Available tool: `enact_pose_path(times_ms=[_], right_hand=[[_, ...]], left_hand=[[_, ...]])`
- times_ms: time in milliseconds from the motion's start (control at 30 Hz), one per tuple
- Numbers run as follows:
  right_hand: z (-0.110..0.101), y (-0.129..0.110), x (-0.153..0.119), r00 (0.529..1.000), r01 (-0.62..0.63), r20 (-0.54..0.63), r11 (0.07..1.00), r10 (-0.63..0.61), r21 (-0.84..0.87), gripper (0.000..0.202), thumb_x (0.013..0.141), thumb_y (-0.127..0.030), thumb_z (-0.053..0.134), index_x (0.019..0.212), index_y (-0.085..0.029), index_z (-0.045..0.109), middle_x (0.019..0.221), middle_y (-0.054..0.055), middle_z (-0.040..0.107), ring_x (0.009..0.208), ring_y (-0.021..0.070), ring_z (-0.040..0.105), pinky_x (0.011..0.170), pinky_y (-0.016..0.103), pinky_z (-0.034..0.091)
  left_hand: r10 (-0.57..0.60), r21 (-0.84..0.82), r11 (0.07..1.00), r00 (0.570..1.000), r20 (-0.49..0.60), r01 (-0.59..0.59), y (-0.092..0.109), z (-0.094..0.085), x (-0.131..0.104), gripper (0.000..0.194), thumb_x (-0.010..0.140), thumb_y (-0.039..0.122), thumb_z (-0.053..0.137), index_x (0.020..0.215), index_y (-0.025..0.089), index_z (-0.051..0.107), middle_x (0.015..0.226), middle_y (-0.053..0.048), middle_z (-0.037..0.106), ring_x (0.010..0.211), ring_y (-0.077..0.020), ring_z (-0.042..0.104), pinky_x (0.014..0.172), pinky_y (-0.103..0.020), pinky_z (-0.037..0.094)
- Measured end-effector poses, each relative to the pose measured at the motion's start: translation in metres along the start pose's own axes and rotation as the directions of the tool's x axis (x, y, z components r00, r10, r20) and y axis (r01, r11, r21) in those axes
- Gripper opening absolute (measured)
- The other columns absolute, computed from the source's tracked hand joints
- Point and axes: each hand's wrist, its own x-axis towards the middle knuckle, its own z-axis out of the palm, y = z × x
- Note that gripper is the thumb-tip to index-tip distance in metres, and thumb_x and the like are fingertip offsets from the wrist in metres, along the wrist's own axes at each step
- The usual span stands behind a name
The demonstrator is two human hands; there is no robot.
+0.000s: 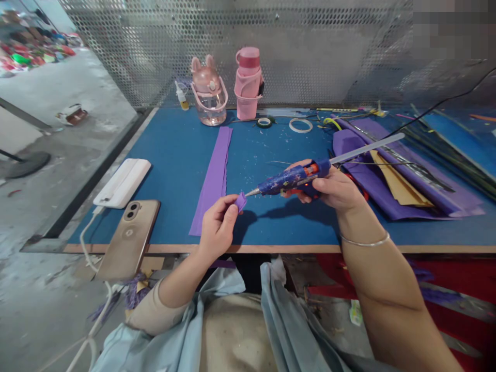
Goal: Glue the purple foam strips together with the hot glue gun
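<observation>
My right hand is closed around a blue hot glue gun, with a long glue stick jutting from its back end. Between the thumb and fingers of my left hand is a small folded piece of purple paper. The gun's metal nozzle meets the upper edge of that piece, or comes very close; I cannot tell whether they touch. Just behind my left hand, a long purple paper strip lies on the blue tabletop.
At the left are a white power bank and a phone over the front edge. Two pink bottles, a small glue bottle and tape rolls stand or lie at the back. Purple sheets cover the right side.
</observation>
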Motion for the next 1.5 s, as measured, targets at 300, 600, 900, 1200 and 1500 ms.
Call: enact_pose_path(times_ms=[300, 600, 900, 1200, 1500], right_hand=[[-0.005, 0.003, -0.002, 0.996, 0.0, 0.09, 0.995, 0.009, -0.1, 0.046, 0.08, -0.048, 0.069, 0.112, -0.016, 0.066, 0.085, 0.009, 0.074, 0.057, 0.0132, 0.059, 0.045, 0.023, 0.041], [-0.029, -0.001, -0.004, 0.995, -0.037, 0.083, 0.974, 0.057, -0.223, 0.047, 0.08, -0.051, 0.065, 0.108, -0.013, 0.066, 0.079, 0.01, 0.072, 0.052, 0.0128, 0.055, 0.043, 0.024, 0.04], [-0.056, 0.048, 0.027, 0.913, -0.397, -0.403, 0.097, -0.063, -0.913, 0.056, 0.089, -0.025, 0.046, 0.143, -0.01, 0.042, 0.133, 0.023, 0.054, 0.116, 0.0359, 0.054, 0.094, 0.053, 0.044], [0.077, 0.003, -0.021, 0.889, -0.02, -0.337, 0.708, -0.311, -0.706, 0.024, 0.08, -0.022, 0.05, 0.102, -0.019, 0.06, 0.091, 0.005, 0.061, 0.086, 0.0193, 0.056, 0.082, 0.036, 0.047], [0.144, 0.019, -0.052, 0.93, 0.002, -0.363, 0.985, -0.065, -0.171, 0.003, 0.074, -0.018, 0.058, 0.077, -0.018, 0.057, 0.075, -0.002, 0.051, 0.068, 0.0108, 0.046, 0.065, 0.025, 0.039]], left_hand=[[0.036, 0.098, 0.995, 0.999, -0.014, -0.034, 0.003, -0.001, 0.001, 0.027, 0.093, 0.041, 0.052, 0.099, 0.019, 0.066, 0.085, -0.005, 0.069, 0.077, -0.0144, 0.063, 0.069, -0.025, 0.05], [-0.014, 0.016, 1.0, 0.995, -0.096, 0.016, -0.001, 0.0, 0.003, 0.026, 0.092, 0.044, 0.053, 0.094, 0.02, 0.063, 0.079, -0.002, 0.064, 0.068, -0.0113, 0.058, 0.066, -0.023, 0.048], [0.096, -0.106, 0.989, 0.995, -0.029, -0.099, 0.029, 0.006, -0.015, 0.017, 0.087, 0.035, 0.063, 0.086, 0.019, 0.065, 0.087, -0.006, 0.064, 0.079, -0.0134, 0.06, 0.07, -0.024, 0.048], [0.034, -0.275, 0.961, 0.999, -0.03, -0.04, 0.041, 0.011, -0.038, 0.012, 0.084, 0.03, 0.068, 0.08, 0.019, 0.066, 0.079, -0.001, 0.061, 0.074, -0.0107, 0.058, 0.067, -0.022, 0.047], [0.118, -0.279, 0.954, 0.993, 0.019, -0.108, 0.039, 0.011, -0.056, 0.005, 0.084, 0.024, 0.067, 0.083, 0.02, 0.066, 0.082, -0.001, 0.063, 0.079, -0.0118, 0.06, 0.072, -0.024, 0.047]])
